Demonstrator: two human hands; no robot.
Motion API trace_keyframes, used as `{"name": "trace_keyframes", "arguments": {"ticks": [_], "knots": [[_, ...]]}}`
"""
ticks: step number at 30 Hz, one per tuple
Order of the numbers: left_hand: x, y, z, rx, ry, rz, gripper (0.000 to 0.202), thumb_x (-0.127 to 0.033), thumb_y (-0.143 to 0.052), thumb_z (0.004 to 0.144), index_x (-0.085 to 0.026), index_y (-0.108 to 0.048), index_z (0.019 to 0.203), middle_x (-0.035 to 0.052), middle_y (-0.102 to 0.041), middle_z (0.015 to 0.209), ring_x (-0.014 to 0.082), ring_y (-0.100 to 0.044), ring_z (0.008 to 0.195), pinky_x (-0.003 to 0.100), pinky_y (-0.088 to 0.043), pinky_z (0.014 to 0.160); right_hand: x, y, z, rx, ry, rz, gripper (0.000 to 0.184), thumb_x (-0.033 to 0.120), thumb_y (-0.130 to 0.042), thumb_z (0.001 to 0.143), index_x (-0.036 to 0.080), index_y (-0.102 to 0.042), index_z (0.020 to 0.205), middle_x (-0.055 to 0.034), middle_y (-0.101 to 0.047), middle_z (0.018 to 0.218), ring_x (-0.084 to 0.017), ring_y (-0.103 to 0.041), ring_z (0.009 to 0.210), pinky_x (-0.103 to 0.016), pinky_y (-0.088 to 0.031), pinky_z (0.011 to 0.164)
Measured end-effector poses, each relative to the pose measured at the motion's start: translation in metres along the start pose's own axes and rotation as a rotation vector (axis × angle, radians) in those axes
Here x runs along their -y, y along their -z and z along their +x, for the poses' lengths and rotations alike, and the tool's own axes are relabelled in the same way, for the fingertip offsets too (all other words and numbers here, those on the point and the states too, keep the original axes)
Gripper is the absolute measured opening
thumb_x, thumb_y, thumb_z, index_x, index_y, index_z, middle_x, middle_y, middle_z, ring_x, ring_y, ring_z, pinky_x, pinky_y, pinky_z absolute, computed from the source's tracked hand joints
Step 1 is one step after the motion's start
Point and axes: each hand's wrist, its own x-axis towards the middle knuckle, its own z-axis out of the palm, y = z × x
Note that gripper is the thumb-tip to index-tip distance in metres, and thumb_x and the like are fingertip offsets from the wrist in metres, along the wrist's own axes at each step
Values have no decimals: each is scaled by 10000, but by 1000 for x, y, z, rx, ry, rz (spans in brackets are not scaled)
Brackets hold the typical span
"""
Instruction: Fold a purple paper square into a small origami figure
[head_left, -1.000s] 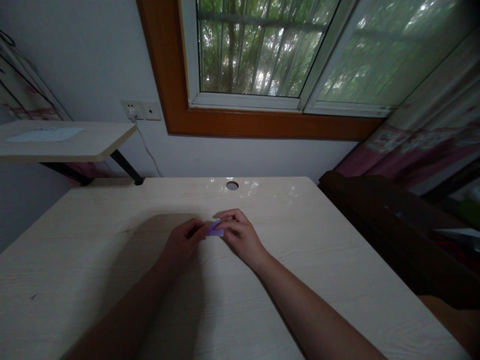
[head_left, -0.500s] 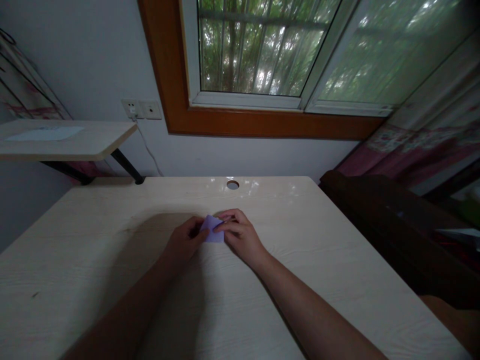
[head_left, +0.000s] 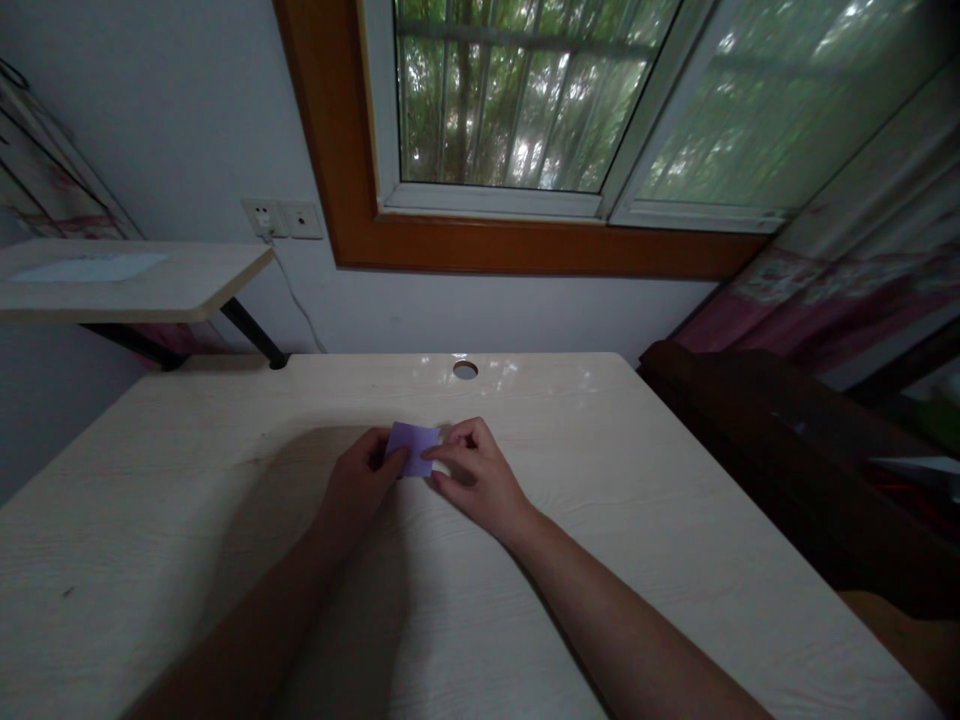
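A small square piece of purple paper (head_left: 414, 438) sits just above the desk, between my two hands. My left hand (head_left: 361, 472) pinches its left side, the thumb lying across the face and the other fingers behind. On the right, my right hand (head_left: 480, 473) reaches in with its index fingertip against the paper near its right edge. The thumb of that hand is apart from the index finger, close to the paper's lower right corner. Whatever lies behind the paper is hidden.
The pale wooden desk (head_left: 600, 560) has a round cable hole (head_left: 466, 370) near its back edge. A raised shelf (head_left: 202, 265) on black legs stands at back left, with a white sheet (head_left: 90, 267) on it. Behind are a window and a wall socket (head_left: 283, 219).
The paper has turned from a tilted position to a nearly level square and moved slightly left. My right hand's fingers have spread, and its grip on the paper has loosened.
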Motion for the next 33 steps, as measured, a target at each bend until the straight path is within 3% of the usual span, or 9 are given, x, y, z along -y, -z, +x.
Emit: {"name": "trace_keyframes", "arguments": {"ticks": [6,12,16,19,24,29,33], "knots": [[-1,-2,-1,-11,41,-24,273,-400,-634,809,-184,-637,975,37,-718,863,195,-673,760,292,-515,697,-3,-3,-1,129,79,3,186,259,-614,916,262,-702,1080,-53,-641,901,-163,-597,819,-291,-497,746],[-3,-2,-2,0,52,-168,347,-392,-638,822,-179,-572,1087,36,-719,892,189,-677,807,285,-516,716,-5,-1,1,39,75,65,149,234,-599,927,259,-715,1017,-68,-685,1005,-168,-648,917,-283,-521,795],[-6,-1,-2,7,39,-189,382,-368,-616,841,-178,-557,1167,12,-694,833,159,-649,750,249,-484,662,-3,2,2,51,54,101,141,248,-603,929,264,-718,1010,-61,-690,1025,-168,-658,949,-286,-526,833],[-8,0,-2,-17,32,-164,361,-364,-621,835,-180,-595,1143,-7,-658,775,140,-612,690,228,-453,609,-1,3,2,70,47,129,143,249,-600,933,265,-717,1014,-52,-696,1034,-162,-663,954,-285,-526,853],[-7,1,-1,-42,40,-214,319,-363,-644,818,-174,-627,1074,11,-676,826,144,-618,730,234,-481,649,0,3,4,41,31,148,144,239,-613,925,265,-726,1011,-58,-688,1050,-171,-651,983,-302,-522,881],[-9,1,-1,-10,81,-318,383,-386,-676,796,-159,-594,1093,18,-691,797,148,-630,696,243,-501,636,-2,2,4,-46,-9,175,159,220,-643,903,275,-737,1019,-65,-671,1066,-179,-638,1002,-308,-523,875],[-9,0,-2,13,72,-348,373,-377,-659,824,-166,-578,1120,7,-693,765,136,-627,662,229,-498,617,-3,1,3,-18,-15,204,190,236,-671,885,301,-750,1045,-63,-660,1093,-181,-642,987,-316,-525,868]]}}
